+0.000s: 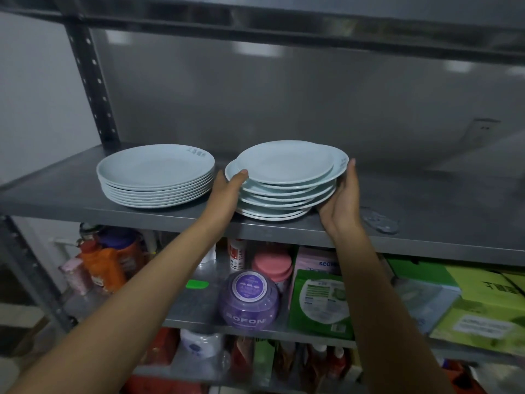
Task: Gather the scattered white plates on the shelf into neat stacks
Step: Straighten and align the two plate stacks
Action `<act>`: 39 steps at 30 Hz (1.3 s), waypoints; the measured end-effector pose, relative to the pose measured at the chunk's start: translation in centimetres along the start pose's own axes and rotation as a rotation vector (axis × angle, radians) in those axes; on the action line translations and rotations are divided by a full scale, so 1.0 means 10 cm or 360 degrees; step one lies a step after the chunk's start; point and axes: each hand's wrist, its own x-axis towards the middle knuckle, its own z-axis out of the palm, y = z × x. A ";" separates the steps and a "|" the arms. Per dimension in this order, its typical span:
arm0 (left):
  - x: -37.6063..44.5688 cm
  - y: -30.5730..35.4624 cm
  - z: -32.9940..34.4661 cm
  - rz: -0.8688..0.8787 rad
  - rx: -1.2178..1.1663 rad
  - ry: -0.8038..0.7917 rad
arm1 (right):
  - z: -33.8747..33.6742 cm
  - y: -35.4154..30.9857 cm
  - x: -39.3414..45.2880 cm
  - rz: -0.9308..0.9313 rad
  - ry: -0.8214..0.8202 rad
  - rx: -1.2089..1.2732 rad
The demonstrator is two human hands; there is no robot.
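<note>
My left hand [227, 189] grips the left side of the uneven plate stack [284, 180], thumb hooked over an upper rim. My right hand [341, 200] presses the stack's right side with straight fingers, thumb up against the top rim. The stack sits between both hands on the metal shelf [426, 217], plates offset. Just left of my left hand stands an aligned plate stack [156, 174].

Two bare forearms, no sleeves; hands: left [227, 191], right [341, 203], ungloved, no rings.
</note>
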 end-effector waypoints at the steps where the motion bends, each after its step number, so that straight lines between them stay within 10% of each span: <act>1: 0.01 -0.01 0.02 0.0035 0.0017 0.0020 | -0.02 0.03 0.01 0.0002 0.0001 -0.0019; 26: 0.21 -0.05 -0.02 0.0270 0.0312 0.0099 | -0.17 0.17 0.15 -0.0238 0.0341 -0.0309; 39: 0.32 -0.02 -0.02 0.0146 0.0184 0.0066 | -0.11 0.10 0.29 -0.0065 -0.0051 -0.0017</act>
